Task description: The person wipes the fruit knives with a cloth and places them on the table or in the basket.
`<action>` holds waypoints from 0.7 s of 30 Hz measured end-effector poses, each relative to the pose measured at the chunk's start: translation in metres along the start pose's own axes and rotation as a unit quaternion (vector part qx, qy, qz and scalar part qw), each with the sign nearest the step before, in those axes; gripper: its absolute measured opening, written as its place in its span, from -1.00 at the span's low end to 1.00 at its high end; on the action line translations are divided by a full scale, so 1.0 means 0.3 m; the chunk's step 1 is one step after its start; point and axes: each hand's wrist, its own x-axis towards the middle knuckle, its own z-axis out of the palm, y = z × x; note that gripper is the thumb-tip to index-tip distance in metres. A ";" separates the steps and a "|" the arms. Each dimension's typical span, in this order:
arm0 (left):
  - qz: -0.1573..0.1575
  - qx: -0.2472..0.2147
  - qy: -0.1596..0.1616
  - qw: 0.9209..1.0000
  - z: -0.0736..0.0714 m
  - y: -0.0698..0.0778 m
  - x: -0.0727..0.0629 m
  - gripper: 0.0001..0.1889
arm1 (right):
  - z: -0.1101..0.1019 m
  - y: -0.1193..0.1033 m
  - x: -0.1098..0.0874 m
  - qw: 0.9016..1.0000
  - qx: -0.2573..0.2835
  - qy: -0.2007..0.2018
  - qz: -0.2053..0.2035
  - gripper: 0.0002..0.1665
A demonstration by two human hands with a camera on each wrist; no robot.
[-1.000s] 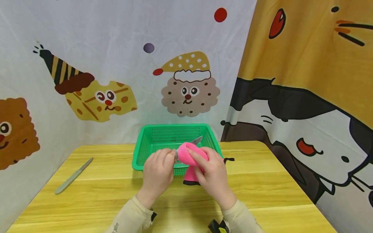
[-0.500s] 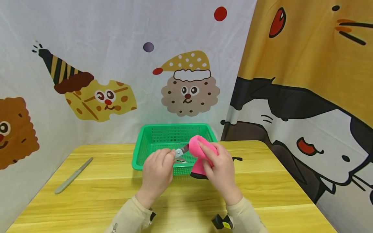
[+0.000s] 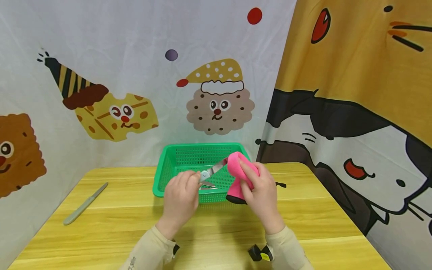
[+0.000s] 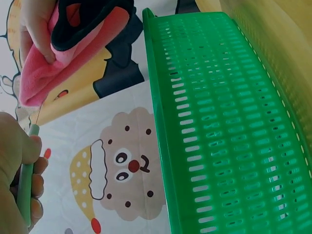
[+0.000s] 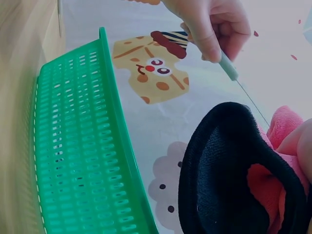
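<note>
One pink cloth (image 3: 235, 167) slid tipward along one knife (image 3: 213, 170) (two hands (image 3: 181, 195) (image 3: 262, 198) grip them, one each).

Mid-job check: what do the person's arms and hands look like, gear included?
The left hand and right hand are ungloved. The left sleeve and right sleeve are pale beige, the left with a small dark marking. Black pieces show beside both, the right one with a yellow patch.

Held knife (image 3: 216, 168): tip hid. by pink cloth (image 3: 236, 173) | grn basket (image 4: 225, 122): btm cut, L-wrist
</note>
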 end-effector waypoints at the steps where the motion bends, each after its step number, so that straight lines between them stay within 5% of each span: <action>1: -0.004 0.000 -0.003 1.000 0.000 -0.003 -0.002 -0.93 | -0.003 0.001 0.002 1.000 0.001 -0.001 0.002 -0.42; 21: -0.017 0.017 -0.030 0.999 0.008 -0.014 0.005 -0.92 | 0.054 -0.086 -0.014 0.996 0.024 -0.057 -0.061 -0.32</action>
